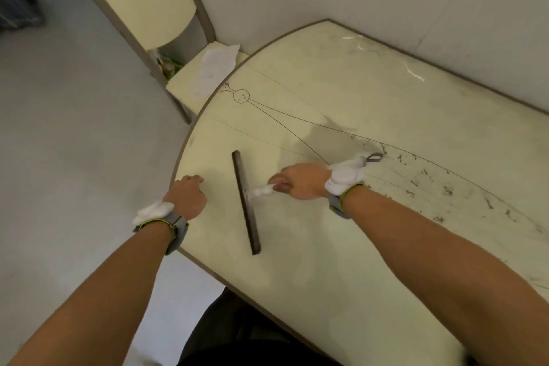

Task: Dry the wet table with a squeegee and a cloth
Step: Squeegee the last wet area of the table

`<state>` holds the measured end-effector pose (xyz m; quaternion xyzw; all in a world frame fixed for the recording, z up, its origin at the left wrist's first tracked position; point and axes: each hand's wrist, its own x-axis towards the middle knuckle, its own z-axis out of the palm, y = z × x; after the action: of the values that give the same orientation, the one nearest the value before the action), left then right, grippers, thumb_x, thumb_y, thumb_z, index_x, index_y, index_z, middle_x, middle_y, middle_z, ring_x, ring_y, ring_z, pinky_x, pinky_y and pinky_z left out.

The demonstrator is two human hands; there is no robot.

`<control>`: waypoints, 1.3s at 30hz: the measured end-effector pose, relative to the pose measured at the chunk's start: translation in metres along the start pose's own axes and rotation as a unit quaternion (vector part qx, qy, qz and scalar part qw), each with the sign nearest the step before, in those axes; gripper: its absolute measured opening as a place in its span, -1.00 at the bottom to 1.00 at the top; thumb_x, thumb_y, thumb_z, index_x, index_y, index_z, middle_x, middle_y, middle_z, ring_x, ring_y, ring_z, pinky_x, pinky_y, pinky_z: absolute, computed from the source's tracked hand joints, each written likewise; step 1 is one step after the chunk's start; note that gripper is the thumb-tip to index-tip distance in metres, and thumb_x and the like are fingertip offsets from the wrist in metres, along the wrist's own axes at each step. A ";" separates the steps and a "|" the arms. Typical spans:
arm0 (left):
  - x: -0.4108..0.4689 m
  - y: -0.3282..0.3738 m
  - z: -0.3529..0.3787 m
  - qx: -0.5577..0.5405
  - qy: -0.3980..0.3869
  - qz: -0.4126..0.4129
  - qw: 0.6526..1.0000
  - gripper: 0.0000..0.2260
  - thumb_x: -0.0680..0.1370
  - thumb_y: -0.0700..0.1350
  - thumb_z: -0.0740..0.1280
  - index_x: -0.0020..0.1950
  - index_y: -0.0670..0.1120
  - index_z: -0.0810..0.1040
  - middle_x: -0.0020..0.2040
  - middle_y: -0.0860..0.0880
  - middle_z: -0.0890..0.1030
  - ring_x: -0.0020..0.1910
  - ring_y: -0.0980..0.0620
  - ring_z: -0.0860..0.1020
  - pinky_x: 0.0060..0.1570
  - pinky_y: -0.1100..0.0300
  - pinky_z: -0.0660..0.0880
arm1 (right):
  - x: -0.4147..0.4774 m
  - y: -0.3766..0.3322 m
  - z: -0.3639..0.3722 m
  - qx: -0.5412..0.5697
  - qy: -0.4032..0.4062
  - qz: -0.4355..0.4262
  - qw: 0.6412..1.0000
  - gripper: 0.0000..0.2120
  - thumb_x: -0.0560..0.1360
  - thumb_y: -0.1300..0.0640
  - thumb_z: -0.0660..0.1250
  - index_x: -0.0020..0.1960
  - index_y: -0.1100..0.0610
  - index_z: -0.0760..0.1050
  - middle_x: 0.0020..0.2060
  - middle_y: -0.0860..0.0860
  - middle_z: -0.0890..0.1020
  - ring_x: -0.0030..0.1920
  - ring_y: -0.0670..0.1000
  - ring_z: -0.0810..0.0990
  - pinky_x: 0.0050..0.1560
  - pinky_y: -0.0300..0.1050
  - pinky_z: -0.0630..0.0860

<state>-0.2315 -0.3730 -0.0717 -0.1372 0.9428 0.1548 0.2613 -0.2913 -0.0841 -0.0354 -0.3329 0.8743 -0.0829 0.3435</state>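
Right hand [300, 181] is gripping the squeegee [245, 202] by its short white handle, fingers curled round it. The long dark blade is lying on the desk [297, 261] near the left edge, running far to near. Left hand [187, 196] is resting at that edge, fingers loosely curled, holding nothing. The tool is probably light, its bar stiff and its lip soft. A grip at the central handle is likely spreading pressure evenly along the blade.
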 end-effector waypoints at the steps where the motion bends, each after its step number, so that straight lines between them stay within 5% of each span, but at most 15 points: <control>1: -0.001 -0.002 0.000 0.004 -0.003 -0.007 1.000 -0.58 0.58 -0.22 0.10 0.45 -0.06 0.35 0.42 -0.11 0.36 0.37 -0.16 0.37 0.31 -0.07 0.38 | 0.008 -0.020 0.009 -0.018 -0.008 -0.023 1.000 -0.64 0.68 -0.10 0.05 0.42 -0.11 0.41 0.21 0.00 0.57 0.22 0.09 0.54 0.03 -0.11 0.36; 6: -0.007 -0.002 0.005 0.022 0.031 0.005 0.999 -0.61 0.59 -0.19 0.11 0.43 -0.04 0.36 0.39 -0.11 0.40 0.32 -0.17 0.41 0.25 -0.08 0.43 | 0.008 -0.043 0.040 -0.111 -0.052 -0.069 0.990 -0.63 0.67 -0.06 0.08 0.43 -0.09 0.42 0.23 0.00 0.58 0.20 0.09 0.57 0.08 -0.06 0.43; 10: -0.010 0.012 0.012 0.026 0.042 0.012 0.999 -0.62 0.61 -0.20 0.09 0.43 -0.05 0.36 0.39 -0.10 0.39 0.33 -0.16 0.39 0.22 -0.09 0.44 | -0.020 0.018 0.016 -0.134 -0.077 -0.010 0.988 -0.65 0.68 -0.03 0.08 0.42 -0.12 0.40 0.19 0.01 0.58 0.19 0.10 0.57 0.21 0.01 0.40; 15: -0.012 0.032 0.021 0.032 0.041 0.038 0.998 -0.62 0.61 -0.21 0.10 0.43 -0.05 0.37 0.39 -0.10 0.38 0.31 -0.15 0.40 0.19 -0.05 0.45 | -0.045 0.077 -0.022 -0.176 -0.077 0.066 0.979 -0.69 0.69 -0.04 0.03 0.35 -0.10 0.43 0.05 0.00 0.58 0.05 0.07 0.58 0.05 -0.06 0.34; 22: 0.006 0.064 0.014 0.049 0.029 0.099 0.993 -0.63 0.63 -0.19 0.09 0.44 -0.04 0.35 0.41 -0.07 0.36 0.33 -0.14 0.37 0.21 -0.05 0.44 | -0.061 0.099 -0.030 -0.167 -0.074 0.119 0.976 -0.66 0.69 -0.06 0.02 0.38 -0.13 0.42 0.14 0.00 0.58 0.11 0.09 0.58 0.24 0.04 0.40; 25: 0.024 0.077 0.006 0.060 0.028 0.125 0.990 -0.62 0.63 -0.18 0.09 0.45 -0.04 0.34 0.41 -0.07 0.36 0.33 -0.13 0.38 0.20 -0.03 0.44 | -0.067 0.105 -0.038 -0.117 -0.041 0.145 0.982 -0.66 0.68 -0.10 0.00 0.33 -0.09 0.44 0.08 0.00 0.58 0.08 0.08 0.59 0.22 0.07 0.44; 29: 0.046 0.083 -0.005 0.069 0.034 0.134 0.988 -0.62 0.63 -0.17 0.10 0.46 -0.04 0.32 0.41 -0.06 0.36 0.31 -0.11 0.39 0.18 -0.01 0.45 | -0.029 0.080 -0.054 -0.002 0.098 0.158 0.983 -0.65 0.69 -0.12 -0.01 0.29 -0.02 0.44 0.00 0.03 0.57 0.00 0.10 0.58 -0.10 -0.02 0.46; 32: 0.053 0.083 -0.009 0.078 0.044 0.139 0.986 -0.61 0.62 -0.18 0.12 0.47 -0.06 0.32 0.41 -0.07 0.37 0.30 -0.12 0.40 0.18 0.01 0.45 | 0.017 0.053 -0.059 0.006 0.110 0.163 0.981 -0.73 0.70 -0.01 0.00 0.17 0.07 0.43 -0.08 0.07 0.54 -0.09 0.14 0.56 -0.27 -0.07 0.34; 35: 0.070 0.078 -0.015 0.092 0.042 0.148 0.984 -0.60 0.62 -0.18 0.12 0.48 -0.06 0.30 0.42 -0.07 0.36 0.30 -0.11 0.40 0.17 0.03 0.44 | 0.044 0.046 -0.050 0.019 0.094 0.188 0.977 -0.78 0.69 0.11 0.05 0.24 0.05 0.42 -0.06 0.07 0.55 -0.13 0.12 0.52 -0.21 -0.08 0.39; 39: 0.095 0.090 -0.019 0.081 0.037 0.166 0.982 -0.58 0.61 -0.22 0.13 0.49 -0.10 0.28 0.44 -0.11 0.33 0.30 -0.16 0.39 0.16 -0.01 0.43 | 0.015 0.063 -0.021 0.078 0.126 0.247 0.958 -0.68 0.70 -0.06 -0.01 0.25 0.02 0.45 -0.10 0.03 0.54 -0.15 0.12 0.54 -0.18 -0.06 0.41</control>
<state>-0.3488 -0.3142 -0.0872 0.0368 0.9708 0.1144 0.2074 -0.3468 -0.0470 -0.0514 -0.0656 0.9564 -0.1044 0.2648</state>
